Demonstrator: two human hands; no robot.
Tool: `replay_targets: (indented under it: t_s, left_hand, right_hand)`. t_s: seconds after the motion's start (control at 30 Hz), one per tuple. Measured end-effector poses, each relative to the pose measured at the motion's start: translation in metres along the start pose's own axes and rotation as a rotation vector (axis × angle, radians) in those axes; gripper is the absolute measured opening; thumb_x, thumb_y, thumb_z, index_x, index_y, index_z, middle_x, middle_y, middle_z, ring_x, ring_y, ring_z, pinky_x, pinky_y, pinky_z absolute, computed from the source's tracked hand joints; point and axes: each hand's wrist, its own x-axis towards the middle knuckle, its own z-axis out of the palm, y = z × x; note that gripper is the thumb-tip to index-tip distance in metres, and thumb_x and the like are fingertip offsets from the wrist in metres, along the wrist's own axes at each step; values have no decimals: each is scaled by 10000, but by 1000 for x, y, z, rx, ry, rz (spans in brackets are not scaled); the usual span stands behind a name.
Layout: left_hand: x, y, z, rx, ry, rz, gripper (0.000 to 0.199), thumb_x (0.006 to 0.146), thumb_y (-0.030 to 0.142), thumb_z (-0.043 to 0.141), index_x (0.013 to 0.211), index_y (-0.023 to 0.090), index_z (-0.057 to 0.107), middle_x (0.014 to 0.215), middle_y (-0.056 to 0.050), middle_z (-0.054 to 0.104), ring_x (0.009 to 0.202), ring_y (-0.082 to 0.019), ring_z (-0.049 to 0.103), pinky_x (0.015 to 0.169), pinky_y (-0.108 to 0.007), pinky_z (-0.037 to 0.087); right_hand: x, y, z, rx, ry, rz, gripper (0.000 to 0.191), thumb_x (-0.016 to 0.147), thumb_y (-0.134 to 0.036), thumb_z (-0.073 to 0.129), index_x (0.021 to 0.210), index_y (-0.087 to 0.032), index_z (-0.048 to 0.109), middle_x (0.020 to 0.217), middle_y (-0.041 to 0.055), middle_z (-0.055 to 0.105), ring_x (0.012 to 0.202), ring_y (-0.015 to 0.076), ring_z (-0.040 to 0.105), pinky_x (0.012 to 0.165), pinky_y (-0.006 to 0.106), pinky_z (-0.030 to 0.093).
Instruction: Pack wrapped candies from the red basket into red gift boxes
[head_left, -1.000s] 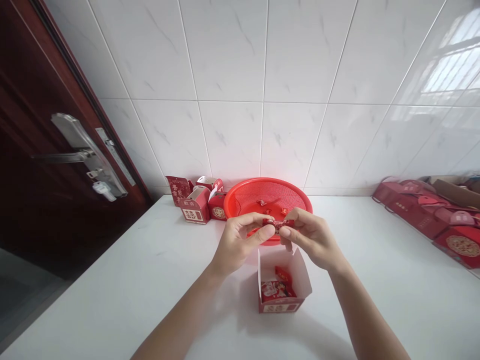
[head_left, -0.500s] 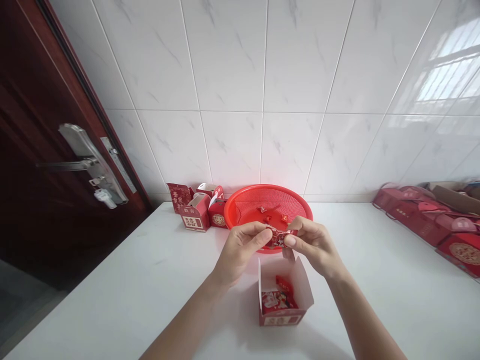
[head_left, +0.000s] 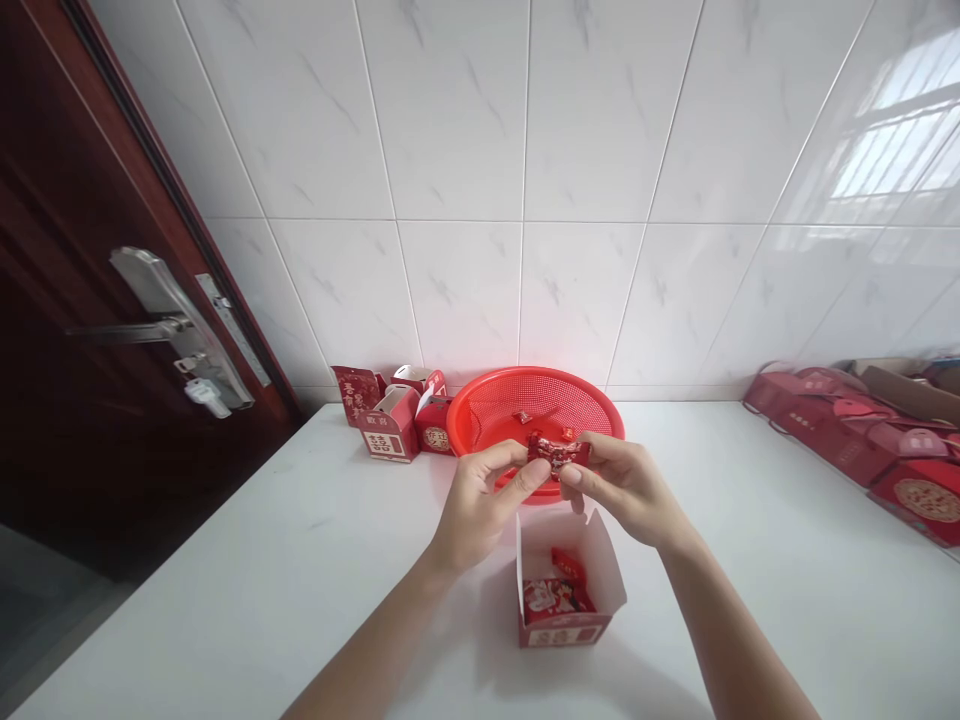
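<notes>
Between both hands is a small red wrapped candy (head_left: 556, 452) with white patterning. My left hand (head_left: 480, 500) pinches its left end, and my right hand (head_left: 619, 490) grips the right end. They hold it above the near rim of a red plastic basket (head_left: 465, 410), where a few small red candies (head_left: 568, 434) lie. Just below my hands, an open red gift box (head_left: 564, 634) with a white inside stands on the white table. Red packets (head_left: 556, 597) lie in it.
Several small red boxes (head_left: 390, 425) stand left of the basket against the tiled wall (head_left: 465, 290). More red boxes (head_left: 847, 420) line the table's right back. A dark wooden door (head_left: 67, 220) with a metal handle (head_left: 135, 330) is at left.
My hands have turned and slightly shifted the wrapped candy, so its face shows differently. The view has moved a little; the box and basket stay in place.
</notes>
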Motion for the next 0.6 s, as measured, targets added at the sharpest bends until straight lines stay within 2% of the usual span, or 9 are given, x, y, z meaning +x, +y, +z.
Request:
replay_targets:
  t_s: [0.07, 0.23, 0.3, 0.37, 0.43, 0.5, 0.6]
  left_hand:
    - [1, -1, 0, -50, -40, -19, 287, 902, 433, 711, 804, 167, 755, 844, -60, 750, 869, -231, 697, 846, -351, 556]
    - [2, 2, -1, -165, -241, -39, 287, 945, 422, 657, 884, 170, 782, 782, -77, 750, 850, -260, 718, 811, -378, 552]
    - [2, 5, -1, -157, -260, -39, 301, 945, 430, 652, 861, 169, 777, 772, -83, 748, 848, -269, 717, 826, -395, 549]
    - [2, 6, -2, -127, -227, -49, 302, 933, 436, 664, 823, 172, 762, 784, -73, 738, 844, -261, 706, 841, -398, 549]
    - [2, 5, -3, -47, -145, -25, 298, 929, 423, 671, 777, 178, 747, 789, -50, 721, 832, -231, 684, 845, -373, 547]
    - [2, 1, -5, 84, -55, 47, 274, 933, 388, 673, 765, 188, 756, 797, -37, 711, 821, -203, 664, 824, -333, 541]
    - [3, -6, -8, 197, 43, 192, 140, 911, 313, 707, 883, 224, 811, 855, -42, 740, 834, -196, 677, 783, -300, 544]
  right_hand:
    - [-1, 0, -1, 49, -24, 11, 307, 895, -451, 729, 777, -174, 667, 620, 3, 624, 554, 129, 582, 500, 248, 509]
    - [-1, 7, 0, 245, -119, 6, 261, 907, -410, 721, 812, -168, 708, 643, 22, 659, 531, 127, 581, 498, 257, 519]
    - [-1, 8, 0, 262, -132, 16, 272, 905, -426, 719, 820, -169, 708, 645, 23, 662, 526, 132, 586, 497, 266, 524]
    - [-1, 5, -1, 201, -126, 27, 289, 919, -442, 698, 813, -173, 698, 639, 17, 651, 543, 138, 594, 518, 273, 532]
    - [-2, -1, -3, 47, -105, 17, 292, 941, -441, 668, 808, -181, 685, 656, 15, 646, 583, 145, 611, 551, 276, 538]
    - [-4, -8, -7, -142, -61, -21, 243, 954, -416, 655, 857, -194, 678, 734, 27, 671, 656, 161, 645, 606, 289, 557]
    - [-7, -16, -12, -296, 28, -96, 162, 936, -380, 686, 952, -220, 666, 889, 50, 707, 791, 189, 690, 710, 322, 591]
